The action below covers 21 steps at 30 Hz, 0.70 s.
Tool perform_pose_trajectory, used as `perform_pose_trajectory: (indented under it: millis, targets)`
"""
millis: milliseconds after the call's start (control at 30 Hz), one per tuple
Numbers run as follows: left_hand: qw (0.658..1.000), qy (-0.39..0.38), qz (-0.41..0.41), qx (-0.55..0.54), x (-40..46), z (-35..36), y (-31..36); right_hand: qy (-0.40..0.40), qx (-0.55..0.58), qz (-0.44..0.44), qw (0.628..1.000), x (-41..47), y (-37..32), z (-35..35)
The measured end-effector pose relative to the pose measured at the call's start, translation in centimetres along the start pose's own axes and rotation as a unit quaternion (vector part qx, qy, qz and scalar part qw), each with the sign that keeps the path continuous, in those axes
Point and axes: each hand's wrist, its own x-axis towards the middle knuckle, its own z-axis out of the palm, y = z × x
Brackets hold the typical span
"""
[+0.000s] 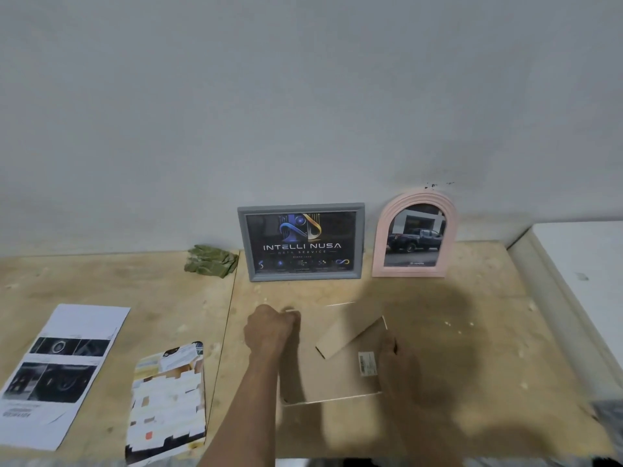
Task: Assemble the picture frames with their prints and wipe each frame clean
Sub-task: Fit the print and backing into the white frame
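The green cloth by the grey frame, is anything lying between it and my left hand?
Nothing visible. Bare tabletop separates the left hand from the green cloth; the grey frame stands to the cloth's right, off that line.

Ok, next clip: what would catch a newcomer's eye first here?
Two finished frames standing against the wall: a grey frame with a dark logo print, and a pink arched frame with a truck photo to its right. In front, both hands, left hand and right hand, work on a face-down frame back.
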Motion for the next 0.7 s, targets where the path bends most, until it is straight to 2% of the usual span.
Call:
perform_pose_trajectory:
  millis: [167, 367, 533, 700]
  targets:
    - [0.999, -0.035, -0.007, 0.007, 1.8, 0.6, 1.5, 0.003, -0.008, 0.025, 1.0, 1.7, 0.1, 0.9]
    - [0.996, -0.083, -0.042, 0.006, 3.0, 3.5, -0.4, -0.016, -0.059, 0.036, 0.997, 4.1, 0.0, 1.0]
    - [0.995, -0.053, -0.083, -0.026, 3.1, 3.8, -1.0, -0.023, -0.086, 0.04, 0.995, 4.8, 0.4, 2.0]
    - [0.997, -0.033, -0.073, -0.002, 3.7, 2.9, -1.2, -0.01, -0.096, 0.04, 0.995, 3.5, 0.4, 3.4]
